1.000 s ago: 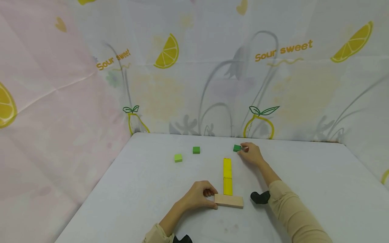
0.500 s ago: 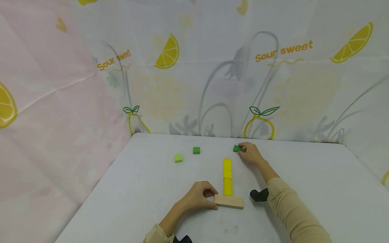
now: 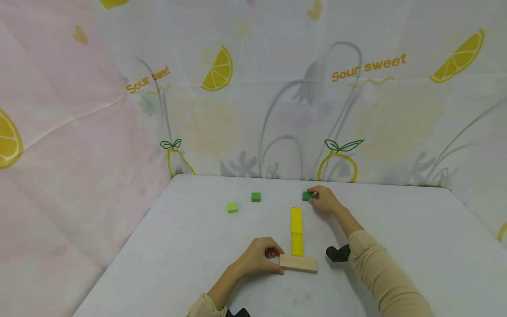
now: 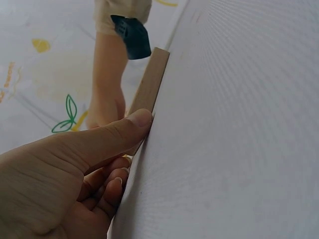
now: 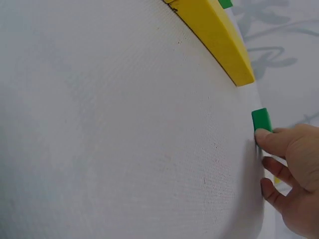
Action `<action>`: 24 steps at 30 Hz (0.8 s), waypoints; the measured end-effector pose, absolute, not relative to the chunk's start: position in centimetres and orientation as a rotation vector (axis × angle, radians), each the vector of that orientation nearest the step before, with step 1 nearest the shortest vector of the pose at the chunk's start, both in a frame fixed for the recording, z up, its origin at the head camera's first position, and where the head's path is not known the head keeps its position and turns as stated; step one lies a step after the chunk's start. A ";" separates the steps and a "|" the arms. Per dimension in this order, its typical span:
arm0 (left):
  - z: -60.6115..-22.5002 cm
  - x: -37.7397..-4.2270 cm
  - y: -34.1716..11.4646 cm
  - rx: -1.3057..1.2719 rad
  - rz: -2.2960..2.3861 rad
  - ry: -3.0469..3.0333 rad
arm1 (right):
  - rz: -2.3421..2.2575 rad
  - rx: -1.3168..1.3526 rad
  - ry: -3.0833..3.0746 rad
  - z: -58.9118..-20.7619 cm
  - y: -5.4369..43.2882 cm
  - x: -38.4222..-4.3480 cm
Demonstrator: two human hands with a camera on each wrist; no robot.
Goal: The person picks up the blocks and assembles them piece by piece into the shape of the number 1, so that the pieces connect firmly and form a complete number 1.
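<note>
My left hand (image 3: 257, 256) pinches the left end of a plain wooden block (image 3: 299, 263), thumb on the near side and fingers on the far side. In the left wrist view the thumb presses along the edge of this flat block (image 4: 152, 82). Two yellow blocks (image 3: 296, 231) lie end to end in a line running away from the wooden one. Beyond their far end, a little to the right, my right hand (image 3: 326, 200) pinches a dark green block (image 3: 306, 196) between thumb and fingers. The right wrist view has this green block (image 5: 261, 119) at the thumb tip, close over the table.
A mid-green block (image 3: 256, 197) and a light green block (image 3: 232, 207) sit on the white table (image 3: 190, 246) at the back left. A patterned cloth (image 3: 253, 110) rises behind the table's far edge. Dark wrist devices (image 3: 338, 254) are strapped on both arms.
My right hand has shifted slightly left and nearer, and the dark green block has moved with it. The left hand and the wooden block stay in place.
</note>
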State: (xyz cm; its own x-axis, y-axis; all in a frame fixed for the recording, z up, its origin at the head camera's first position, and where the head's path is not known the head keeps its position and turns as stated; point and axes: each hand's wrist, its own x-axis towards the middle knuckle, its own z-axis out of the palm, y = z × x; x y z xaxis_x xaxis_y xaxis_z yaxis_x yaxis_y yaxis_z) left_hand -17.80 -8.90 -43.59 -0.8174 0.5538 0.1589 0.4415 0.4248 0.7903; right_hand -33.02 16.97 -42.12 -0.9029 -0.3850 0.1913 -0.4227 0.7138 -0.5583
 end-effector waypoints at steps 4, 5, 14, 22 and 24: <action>-43.6 -17.8 -8.9 0.899 1.350 2.546 | 0.972 0.703 -2.863 -41.8 16.7 -32.9; -43.6 -17.8 -8.9 0.900 1.349 2.547 | 0.979 0.706 -2.869 -41.8 16.6 -32.9; -43.5 -17.9 -8.9 0.916 1.352 2.547 | 1.013 0.825 -2.891 -41.3 16.0 -32.9; -43.6 -17.9 -8.9 0.910 1.345 2.549 | 1.009 0.878 -2.946 -41.1 15.5 -32.9; -43.6 -17.9 -8.9 0.906 1.345 2.550 | 0.995 0.888 -2.955 -41.0 15.4 -32.9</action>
